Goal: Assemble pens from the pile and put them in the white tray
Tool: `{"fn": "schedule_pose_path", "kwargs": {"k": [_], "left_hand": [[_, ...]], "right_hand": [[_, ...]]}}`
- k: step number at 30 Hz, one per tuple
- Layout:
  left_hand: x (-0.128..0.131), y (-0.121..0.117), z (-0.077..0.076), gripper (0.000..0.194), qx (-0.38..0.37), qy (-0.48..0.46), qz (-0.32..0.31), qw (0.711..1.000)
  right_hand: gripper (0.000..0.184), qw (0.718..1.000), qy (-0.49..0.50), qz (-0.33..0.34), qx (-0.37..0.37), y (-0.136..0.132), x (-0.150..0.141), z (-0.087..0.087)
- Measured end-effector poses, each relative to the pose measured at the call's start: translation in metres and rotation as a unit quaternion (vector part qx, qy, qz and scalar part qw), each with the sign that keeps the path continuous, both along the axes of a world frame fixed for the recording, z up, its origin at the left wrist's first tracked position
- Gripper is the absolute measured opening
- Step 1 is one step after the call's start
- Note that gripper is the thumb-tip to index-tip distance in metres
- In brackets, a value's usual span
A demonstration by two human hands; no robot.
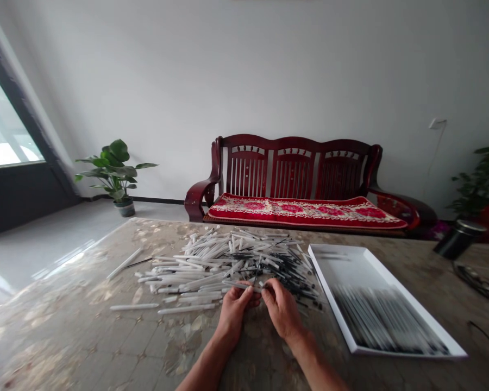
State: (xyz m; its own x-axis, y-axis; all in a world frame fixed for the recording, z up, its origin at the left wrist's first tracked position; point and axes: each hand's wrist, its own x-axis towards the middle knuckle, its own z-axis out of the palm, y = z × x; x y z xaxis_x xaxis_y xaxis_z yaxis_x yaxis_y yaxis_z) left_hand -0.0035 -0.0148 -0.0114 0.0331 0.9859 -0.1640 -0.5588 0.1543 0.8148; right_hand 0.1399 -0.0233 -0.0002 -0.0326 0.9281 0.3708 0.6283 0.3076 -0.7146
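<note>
My left hand (235, 308) has its thumb and fingers closed on a slim whitish pen barrel (237, 284), just in front of a large heap. My right hand (282, 307) pinches at the barrel's right end, around a small part that its fingers mostly hide. The heap of loose white pen barrels (199, 274) spreads behind and to the left of both hands. Black pen parts (287, 269) lie on the heap's right side. To the right, a shallow white box (334, 304) contains a row of many pens (391, 320), blurred, with dark lower ends.
A patterned cloth covers the table (126, 353). Single barrels (124, 264) lie off to the left. A black cylinder (458, 240) and a dark cable (475, 281) are at the right. Beyond the table stand a red wooden bench (293, 163) and a potted plant (116, 168).
</note>
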Motion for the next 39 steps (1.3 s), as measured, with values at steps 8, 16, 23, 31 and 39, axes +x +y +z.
{"fn": "schedule_pose_path", "kwargs": {"k": [8, 16, 23, 31, 39], "left_hand": [[0.0012, -0.0017, 0.006, 0.039, 0.0, 0.014, -0.007, 1.0], [0.0003, 0.0008, 0.0027, 0.04, -0.008, -0.004, 0.0, 1.0], [0.0013, 0.0005, 0.0028, 0.041, -0.003, 0.005, 0.002, 1.0], [0.0016, -0.0011, 0.0035, 0.04, -0.001, 0.016, -0.001, 1.0], [0.001, -0.0011, 0.0042, 0.04, 0.007, 0.023, -0.004, 1.0]], "right_hand": [[0.039, 0.999, -0.037, -0.012, -0.024, -0.0007, 0.0001, -0.0008], [0.024, 1.0, -0.006, 0.004, -0.001, 0.0029, 0.0015, -0.0068], [0.031, 1.0, -0.007, 0.0, -0.015, -0.0011, 0.0014, -0.0027], [0.041, 0.999, -0.026, -0.021, -0.013, 0.0004, 0.0, -0.0051], [0.033, 0.999, -0.034, -0.016, 0.001, -0.0011, 0.0001, -0.0054]]}}
